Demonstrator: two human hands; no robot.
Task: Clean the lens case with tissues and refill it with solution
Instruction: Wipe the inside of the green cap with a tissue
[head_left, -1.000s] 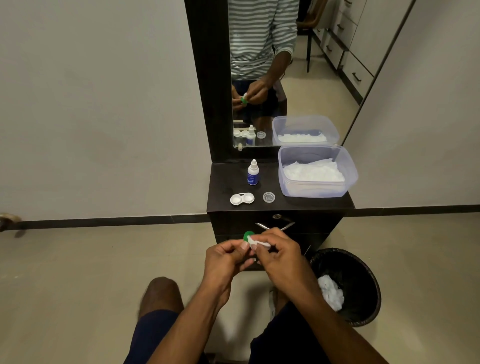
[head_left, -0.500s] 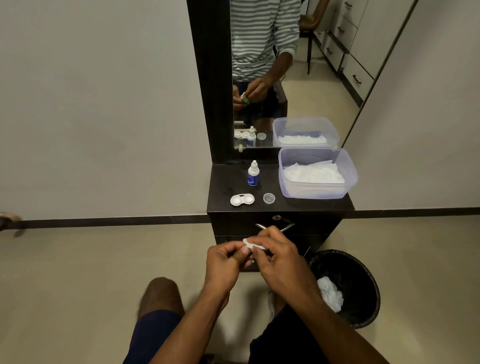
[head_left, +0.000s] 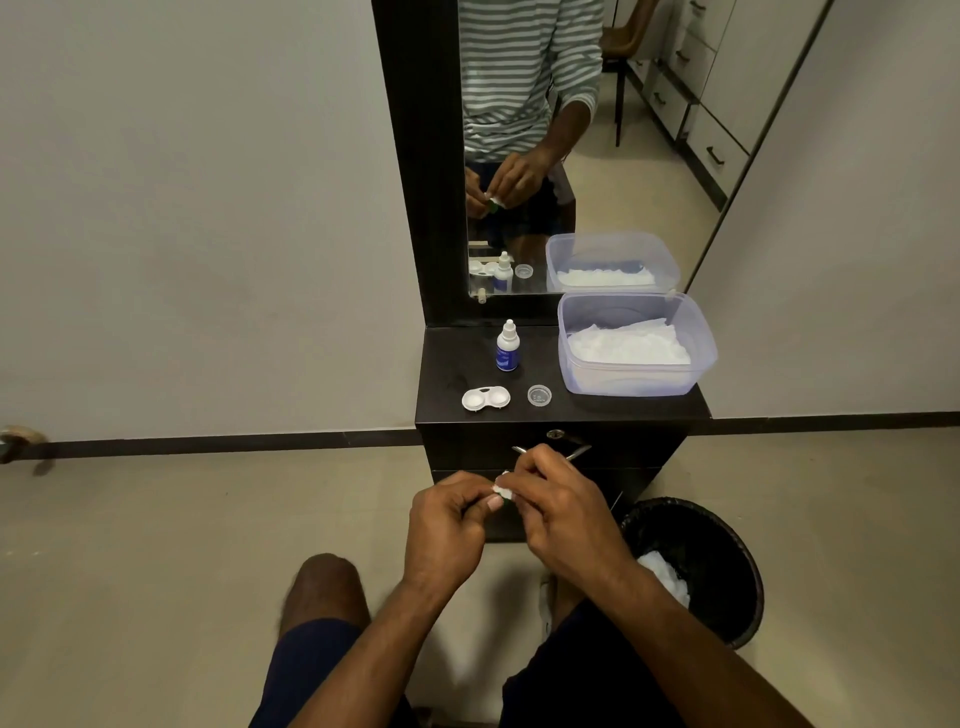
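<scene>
My left hand (head_left: 449, 525) pinches a small green lens-case cap, almost hidden behind its fingertips and seen as green only in the mirror. My right hand (head_left: 561, 512) presses a scrap of white tissue (head_left: 503, 490) against that cap, in front of the dark cabinet. The white lens case (head_left: 485, 399) lies open on the cabinet top (head_left: 447, 364) with both wells uncovered. A clear cap (head_left: 539, 395) rests to its right. Behind them stands the small solution bottle (head_left: 507, 347), upright and closed.
A clear plastic tub (head_left: 636, 382) holding white tissues stands at the right of the cabinet top. A black bin (head_left: 727, 551) with used tissue sits on the floor at lower right. A mirror (head_left: 571, 156) rises behind the cabinet. My knees are below.
The green cap, visible above my left fingers a second ago, is now covered by the tissue and fingers. Both hands have shifted slightly; the tissue has turned against the cap.
</scene>
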